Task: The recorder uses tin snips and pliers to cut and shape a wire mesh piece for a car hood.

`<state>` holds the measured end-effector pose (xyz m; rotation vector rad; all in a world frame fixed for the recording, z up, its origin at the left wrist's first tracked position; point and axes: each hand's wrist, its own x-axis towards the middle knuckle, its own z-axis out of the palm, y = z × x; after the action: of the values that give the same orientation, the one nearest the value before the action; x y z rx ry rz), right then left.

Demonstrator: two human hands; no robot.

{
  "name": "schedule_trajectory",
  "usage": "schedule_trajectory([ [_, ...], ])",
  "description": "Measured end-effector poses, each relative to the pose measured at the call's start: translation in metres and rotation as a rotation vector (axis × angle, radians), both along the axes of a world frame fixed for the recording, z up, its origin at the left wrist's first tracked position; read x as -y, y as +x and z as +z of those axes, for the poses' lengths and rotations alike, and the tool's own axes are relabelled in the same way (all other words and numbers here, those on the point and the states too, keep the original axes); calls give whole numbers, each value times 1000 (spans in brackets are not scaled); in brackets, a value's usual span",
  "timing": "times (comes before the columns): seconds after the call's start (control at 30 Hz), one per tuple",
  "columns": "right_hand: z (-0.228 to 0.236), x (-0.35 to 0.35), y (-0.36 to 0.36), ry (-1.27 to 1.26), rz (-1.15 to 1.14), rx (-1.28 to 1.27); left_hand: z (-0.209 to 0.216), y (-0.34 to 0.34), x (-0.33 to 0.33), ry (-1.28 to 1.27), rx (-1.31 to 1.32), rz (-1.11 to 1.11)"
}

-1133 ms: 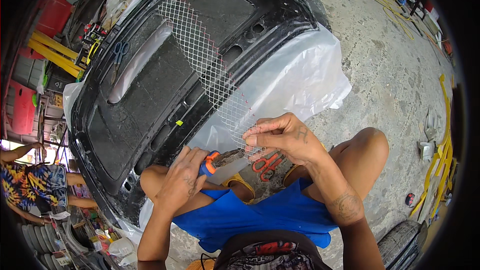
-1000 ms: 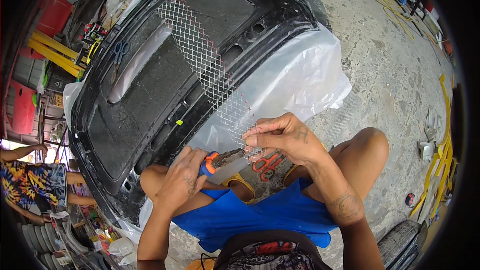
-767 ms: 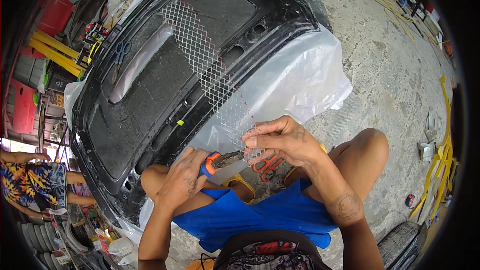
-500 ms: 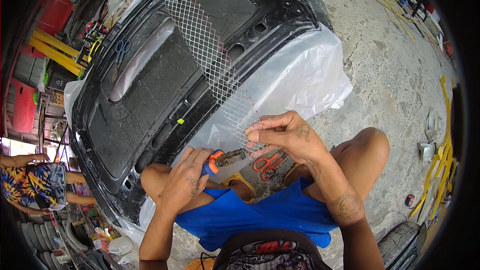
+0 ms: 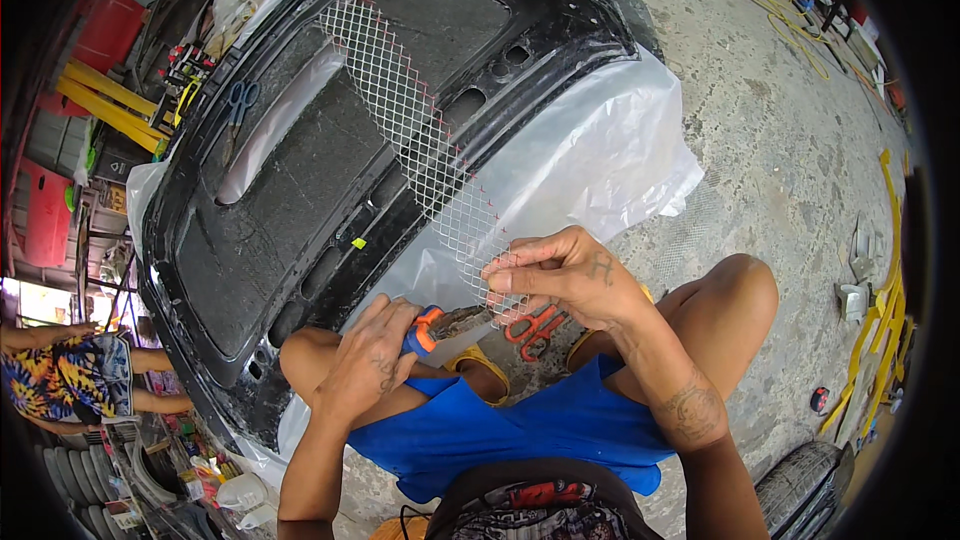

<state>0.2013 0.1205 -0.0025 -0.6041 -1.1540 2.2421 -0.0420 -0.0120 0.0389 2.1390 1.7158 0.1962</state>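
A long strip of white wire mesh [image 5: 408,125], with small red marks along its right edge, slants across a black vehicle panel [image 5: 330,155]. The strip's near end is pinched between the thumb and fingers of my right hand [image 5: 580,278]. My left hand [image 5: 372,352] rests by my left knee, closed on an orange-and-blue tool [image 5: 422,330] whose working end I cannot make out. Between my feet, a red-handled hand tool [image 5: 535,332] lies on the floor, just below the mesh end.
Under the panel lies translucent plastic sheeting [image 5: 600,130]. Scissors [image 5: 242,95] rest on the panel beside its long slot. At the left stands another person [image 5: 75,370], near shelves and clutter. Yellow strips [image 5: 885,300] and a tire [image 5: 800,485] are on the concrete at right.
The mesh strip has shifted slightly left and toward me, along with my right hand. My left hand has barely moved, still around the orange-and-blue tool. The other person has changed posture.
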Motion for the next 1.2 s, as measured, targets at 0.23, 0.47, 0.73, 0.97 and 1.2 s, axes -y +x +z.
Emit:
schedule_trajectory([
  [0.23,5,-2,1,-27,70,-11,1,-1,2,58,0,57],
  [0.47,0,0,1,106,99,15,8,3,1,23,24,65],
  [0.73,1,-1,1,90,86,12,13,3,1,-5,-12,65],
  [0.97,2,-1,0,79,86,19,16,5,3,11,-57,73],
  [1.2,4,-2,2,107,105,11,12,-3,4,59,-66,11],
])
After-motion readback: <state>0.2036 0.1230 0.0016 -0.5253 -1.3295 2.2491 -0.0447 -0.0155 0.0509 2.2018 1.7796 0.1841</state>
